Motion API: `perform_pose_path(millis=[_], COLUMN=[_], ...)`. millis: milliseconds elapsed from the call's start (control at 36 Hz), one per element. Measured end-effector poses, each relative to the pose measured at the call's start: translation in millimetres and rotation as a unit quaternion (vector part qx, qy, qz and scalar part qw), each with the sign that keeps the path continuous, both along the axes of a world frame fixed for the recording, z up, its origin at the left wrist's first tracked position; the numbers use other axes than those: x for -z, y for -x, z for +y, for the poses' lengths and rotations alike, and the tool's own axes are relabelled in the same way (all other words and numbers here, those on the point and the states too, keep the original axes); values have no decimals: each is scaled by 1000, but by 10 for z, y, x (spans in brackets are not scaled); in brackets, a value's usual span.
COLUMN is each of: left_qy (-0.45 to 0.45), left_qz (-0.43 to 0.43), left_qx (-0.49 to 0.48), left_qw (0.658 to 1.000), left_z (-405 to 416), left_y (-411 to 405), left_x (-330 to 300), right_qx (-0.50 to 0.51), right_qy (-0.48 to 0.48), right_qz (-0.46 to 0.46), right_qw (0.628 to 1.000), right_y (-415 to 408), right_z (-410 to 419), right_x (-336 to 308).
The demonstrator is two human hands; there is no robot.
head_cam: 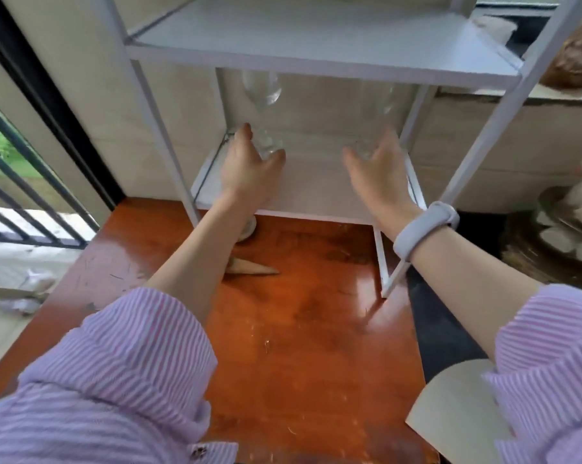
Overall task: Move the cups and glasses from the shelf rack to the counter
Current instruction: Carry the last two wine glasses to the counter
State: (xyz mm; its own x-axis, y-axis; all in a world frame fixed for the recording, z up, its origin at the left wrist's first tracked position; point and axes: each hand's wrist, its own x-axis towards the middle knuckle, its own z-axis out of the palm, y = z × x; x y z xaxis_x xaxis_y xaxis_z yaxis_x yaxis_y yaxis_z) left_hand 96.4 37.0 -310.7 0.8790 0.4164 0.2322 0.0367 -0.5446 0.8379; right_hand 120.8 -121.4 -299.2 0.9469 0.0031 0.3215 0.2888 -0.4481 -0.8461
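Both arms reach into the lower bay of the white shelf rack (319,58) at centre frame, one hand to each glass. The left hand (249,169) is cupped around the base of a clear stemmed glass (262,95); thumb and fingers (278,159) curl in on either side of the foot, and it looks like contact, though motion blur keeps me from calling it a firm hold. Going low on the stem makes sense: the bowl sits close under the upper shelf, so the base is the part within reach.

The right hand (380,172), a pale wristband (423,229) on its wrist, is spread wide, palm turned inward, just short of a second clear glass (376,108) at centre right. That glass is faint against the wall; I cannot tell its shape, or whether the fingers touch it. My read is an approach, hand opened to wrap the body.

Both glasses stand upright on the lower shelf (313,195), well apart, which gives each hand room.

The rack stands on a glossy orange-brown wooden table (299,329), scuffed and speckled, with a small wedge-shaped scrap (252,267) lying near the rack's front left leg. Plenty of bare wood lies in the lower centre of the frame for setting glasses down. Upper left shows a dark window frame with bars and greenery outside; far right holds blurred clutter I cannot identify.
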Motion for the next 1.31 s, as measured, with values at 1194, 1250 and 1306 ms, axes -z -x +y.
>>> perform_pose_path(millis=[1194,1250,1306], left_qy=[155,154,152], left_qz=[-10,7,29], left_qx=[82,90,101], left_qw=[984,984,983], left_z=[-753,-897,-1095], left_y=[1667,1805,1927], left_x=[-170,-139,-96], right_qx=[-81,-73,-67], right_qy=[-150,-152,-158], right_qz=[171,197,209], right_qw=[970,966,963], right_y=[1733,1934,2105], right_z=[-714,-901,-1122], right_x=[74,111,126])
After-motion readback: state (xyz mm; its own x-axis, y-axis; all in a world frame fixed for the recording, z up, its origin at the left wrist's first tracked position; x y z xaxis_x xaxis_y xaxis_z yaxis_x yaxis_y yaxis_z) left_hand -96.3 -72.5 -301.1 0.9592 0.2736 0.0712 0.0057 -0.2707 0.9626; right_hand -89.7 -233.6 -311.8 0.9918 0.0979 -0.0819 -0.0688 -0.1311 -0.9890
